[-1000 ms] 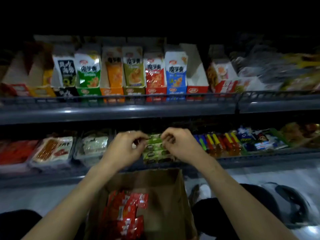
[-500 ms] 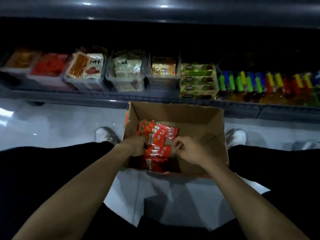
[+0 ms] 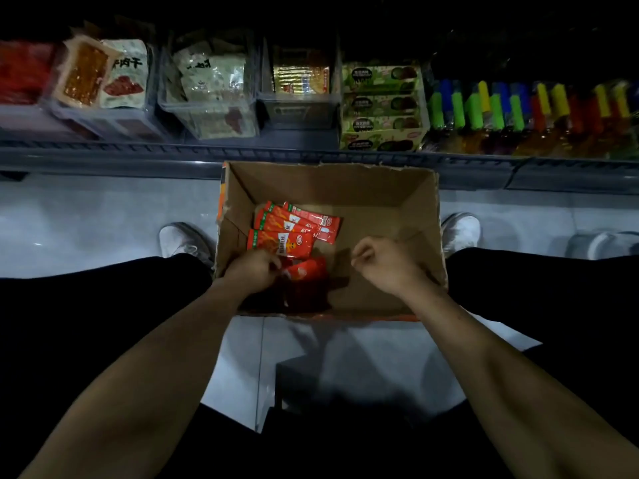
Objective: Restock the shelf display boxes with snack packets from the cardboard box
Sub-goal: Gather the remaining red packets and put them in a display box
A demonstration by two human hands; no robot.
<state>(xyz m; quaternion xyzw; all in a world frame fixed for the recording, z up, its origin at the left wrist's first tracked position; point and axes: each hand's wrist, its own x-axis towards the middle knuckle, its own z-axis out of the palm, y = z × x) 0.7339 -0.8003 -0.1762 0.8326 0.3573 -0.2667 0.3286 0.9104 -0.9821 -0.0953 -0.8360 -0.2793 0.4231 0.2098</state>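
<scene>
Inside the cardboard box [image 3: 380, 188], your left hand [image 3: 254, 271] pinches one red snack packet [image 3: 306, 271] while your right hand [image 3: 387, 264] hovers loosely curled and empty beside it; these look light, slippery and crushable, so grip their sealed edges.

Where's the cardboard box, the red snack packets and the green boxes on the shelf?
cardboard box [image 3: 332, 181]: head view, inside of far wall.
red snack packets [image 3: 280, 244]: head view, front packet's face.
green boxes [image 3: 380, 105]: head view, middle box's front.
</scene>
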